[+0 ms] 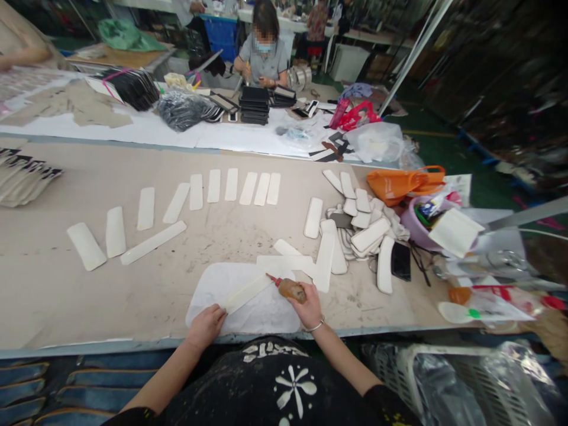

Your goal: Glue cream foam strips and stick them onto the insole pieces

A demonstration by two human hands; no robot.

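My left hand [206,325] presses down the near end of a long cream strip [246,293], its fingers curled on the strip's end. The strip lies slanted across a white pad [222,284] at the table's near edge. My right hand [307,306] is closed round a small brown glue bottle [290,289]. The bottle's red nozzle touches the strip's far end.
A row of cream strips [213,186] lies spread across the table's middle and left. A heap of similar pieces [361,228] sits to the right beside a black phone [400,260], an orange bag [399,183] and clutter. A person [265,53] works at the far table.
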